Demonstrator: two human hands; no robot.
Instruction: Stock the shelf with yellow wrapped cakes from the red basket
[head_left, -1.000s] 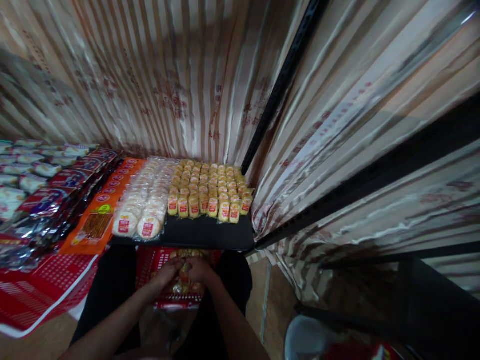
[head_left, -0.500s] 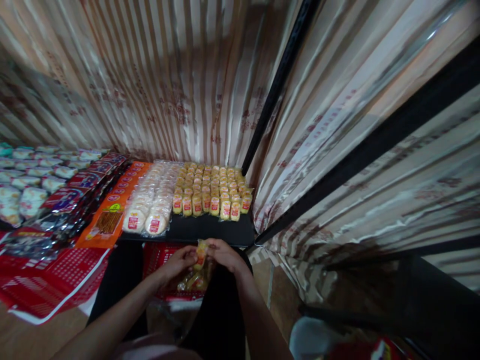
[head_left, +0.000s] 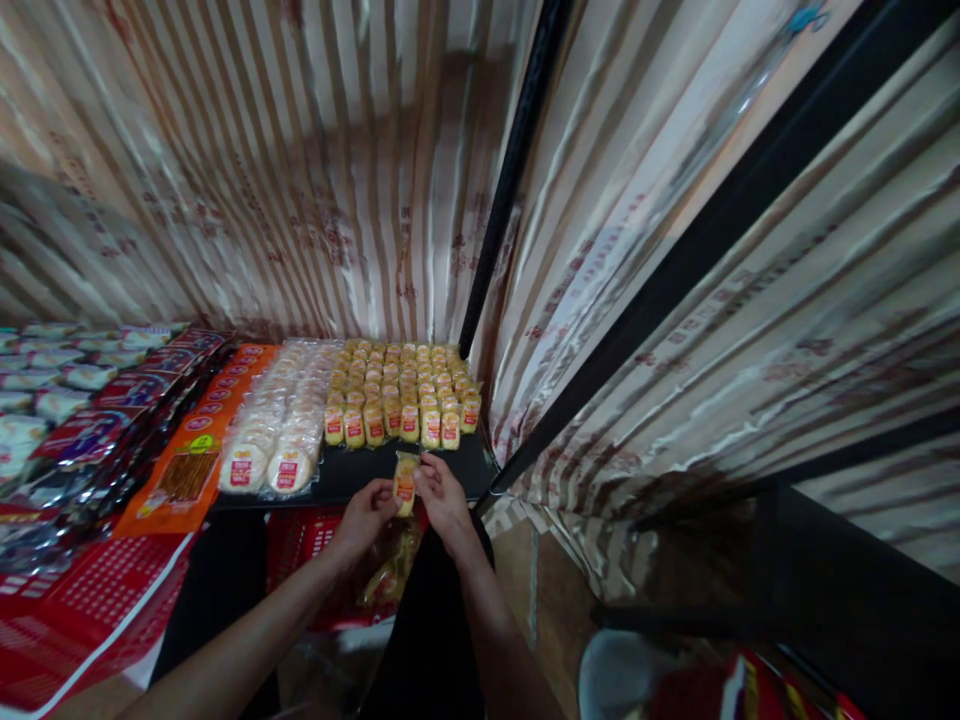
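Between both hands I hold a small yellow wrapped snack cake (head_left: 405,484) with a red label, upright just in front of the black shelf (head_left: 352,474). The fingers of my left hand (head_left: 367,518) grip its left side. My right hand (head_left: 445,502) pinches it at the upper right. Beyond them, rows of the same yellow wrapped cakes (head_left: 409,422) stand on the shelf. Below my hands, a red basket (head_left: 300,540) between my knees holds more yellow packets (head_left: 390,572), partly hidden by my hands and leg.
Left of the yellow rows lie white round wrapped crackers (head_left: 289,470), an orange snack bag (head_left: 187,470), dark purple packets (head_left: 105,430) and white packets (head_left: 64,402). Another red basket (head_left: 97,620) sits at lower left. A black post (head_left: 510,190) and striped curtains (head_left: 360,150) enclose the shelf.
My hands have lifted the snack cake slightly relative to the basket, toward the shelf edge, and its label now faces me more plainly. The whole view has shifted a little to the right.
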